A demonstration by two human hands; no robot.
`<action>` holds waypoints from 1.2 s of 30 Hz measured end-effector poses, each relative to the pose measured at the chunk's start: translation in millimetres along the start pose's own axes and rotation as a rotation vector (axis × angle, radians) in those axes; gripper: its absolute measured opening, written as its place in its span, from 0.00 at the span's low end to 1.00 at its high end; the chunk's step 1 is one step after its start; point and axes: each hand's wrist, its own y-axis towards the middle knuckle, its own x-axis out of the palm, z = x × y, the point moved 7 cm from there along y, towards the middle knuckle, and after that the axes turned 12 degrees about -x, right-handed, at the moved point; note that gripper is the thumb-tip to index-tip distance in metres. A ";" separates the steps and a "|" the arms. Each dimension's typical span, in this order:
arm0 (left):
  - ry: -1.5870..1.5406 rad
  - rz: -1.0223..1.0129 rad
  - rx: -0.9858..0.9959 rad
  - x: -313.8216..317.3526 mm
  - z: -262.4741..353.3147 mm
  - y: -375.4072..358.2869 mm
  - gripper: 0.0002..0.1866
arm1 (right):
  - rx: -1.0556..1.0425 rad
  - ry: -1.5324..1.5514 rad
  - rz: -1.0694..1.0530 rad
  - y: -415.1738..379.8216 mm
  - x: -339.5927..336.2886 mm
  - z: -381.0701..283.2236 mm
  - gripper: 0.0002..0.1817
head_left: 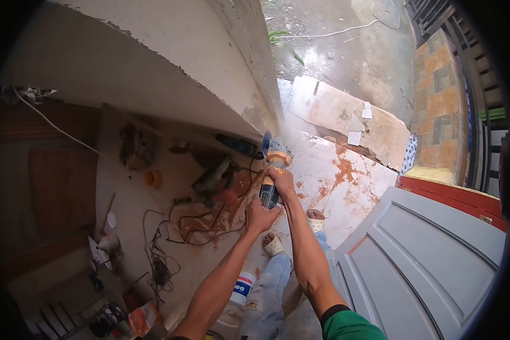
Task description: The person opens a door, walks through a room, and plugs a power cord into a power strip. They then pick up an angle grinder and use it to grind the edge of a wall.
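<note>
An angle grinder (272, 170) with an orange and black body is held out in front of me by both hands. My left hand (260, 214) is closed round the rear of its black body. Just ahead of it, my right hand (282, 180) wraps round the orange part near the head. The blue disc (266, 144) stands on edge close to the lower end of the rough plastered wall (209, 62). Pale dust hangs beside the wall edge above the grinder's head.
A blue power tool (238, 145), another tool and tangled cables (161, 269) lie left. A white bucket (242, 289) stands near my feet. A grey panelled door (413, 249) is at the right, stained cardboard (348, 119) ahead, and reddish dust covers parts of the floor.
</note>
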 end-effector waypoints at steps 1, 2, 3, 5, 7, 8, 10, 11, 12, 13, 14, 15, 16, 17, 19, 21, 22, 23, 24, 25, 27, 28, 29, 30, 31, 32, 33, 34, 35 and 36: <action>-0.036 -0.039 -0.036 7.0 -4.0 2.1 0.29 | 0.015 -0.035 0.011 -4.1 -1.9 -7.7 0.12; -0.039 -0.040 -0.031 8.3 -3.4 -0.8 0.29 | 0.009 -0.038 0.014 -6.6 -3.7 -9.4 0.12; -0.060 -0.010 0.034 6.1 -0.6 -5.6 0.29 | -0.009 0.029 0.002 -10.3 -2.7 -10.4 0.12; -0.076 0.016 0.098 0.7 4.0 -19.0 0.29 | -0.025 0.100 -0.006 -19.0 -2.3 -12.0 0.12; -0.078 0.157 0.199 -26.6 24.2 -51.2 0.28 | -0.232 0.083 -0.040 -37.5 2.6 -41.9 0.13; -0.076 0.157 0.202 -32.3 26.5 -60.4 0.28 | -0.233 0.086 -0.038 -47.6 6.6 -55.8 0.13; -0.174 0.131 0.154 -43.3 29.9 -73.5 0.28 | -0.254 0.163 -0.174 -68.1 25.4 -90.6 0.13; -0.176 0.133 0.160 -50.7 38.0 -80.4 0.28 | -0.304 0.162 -0.180 -72.6 29.8 -102.7 0.15; -0.197 0.143 0.169 -59.1 47.5 -85.9 0.27 | -0.312 0.163 -0.182 -73.9 31.5 -110.9 0.15; -0.218 0.153 0.177 -65.0 53.7 -89.2 0.26 | -0.351 0.114 -0.185 -75.3 33.1 -119.3 0.16; -0.219 0.156 0.180 -67.1 56.4 -89.8 0.26 | -0.387 0.066 -0.187 -76.0 34.4 -124.5 0.17; -0.231 0.171 0.211 -70.2 60.1 -90.3 0.25 | -0.390 0.066 -0.189 -74.9 35.5 -126.4 0.17; -0.245 0.186 0.239 -72.6 62.9 -91.2 0.24 | -0.430 0.004 -0.165 -74.0 34.4 -129.9 0.17; -0.246 0.187 0.238 -72.8 64.3 -92.0 0.24 | -0.469 -0.059 -0.141 -73.7 32.9 -133.4 0.17; -0.258 0.145 0.196 -70.2 64.1 -90.8 0.26 | -0.412 -0.019 -0.173 -73.5 33.2 -134.0 0.16; -0.246 0.158 0.174 -65.4 58.6 -89.0 0.26 | -0.347 0.020 -0.205 -72.9 32.9 -123.7 0.15; -0.236 0.173 0.166 -62.1 57.8 -86.5 0.26 | -0.314 0.031 -0.198 -67.9 30.2 -115.2 0.14; -0.240 0.171 0.164 -59.3 57.8 -81.0 0.26 | -0.280 0.041 -0.190 -62.8 30.2 -111.2 0.13; -0.223 0.188 0.184 -57.8 57.5 -77.3 0.26 | -0.278 0.039 -0.192 -59.9 29.7 -109.3 0.13; -0.205 0.206 0.203 -56.4 56.2 -73.5 0.27 | -0.266 0.061 -0.183 -56.0 28.4 -106.5 0.12; -0.178 0.200 0.198 -50.0 52.2 -61.7 0.27 | -0.246 0.084 -0.171 -47.3 27.4 -99.3 0.12; -0.152 0.193 0.199 -46.1 51.2 -57.6 0.27 | -0.249 0.072 -0.151 -41.7 24.8 -93.8 0.12; -0.150 0.189 0.195 -42.9 50.0 -54.8 0.27 | -0.251 0.059 -0.130 -36.4 21.4 -88.2 0.12; -0.137 0.195 0.190 -40.8 49.1 -52.5 0.27 | -0.248 0.059 -0.129 -30.2 18.3 -79.6 0.12; -0.124 0.202 0.184 -40.1 48.4 -49.7 0.28 | -0.222 0.059 -0.136 -23.3 16.9 -69.2 0.12; -0.122 0.202 0.180 -39.4 48.6 -47.5 0.28 | -0.194 0.059 -0.143 -20.0 17.4 -64.4 0.12; -0.106 0.209 0.184 -38.6 49.8 -46.9 0.28 | -0.190 0.060 -0.143 -17.9 16.1 -61.1 0.12; -0.089 0.214 0.187 -37.3 50.5 -45.8 0.28 | -0.188 0.045 -0.133 -15.5 13.8 -57.7 0.12; -0.087 0.210 0.183 -35.1 49.4 -43.9 0.28 | -0.185 0.031 -0.121 -14.0 11.6 -54.7 0.13; -0.115 0.193 0.152 -32.3 45.9 -40.6 0.25 | -0.181 0.031 -0.119 -12.7 10.5 -52.4 0.13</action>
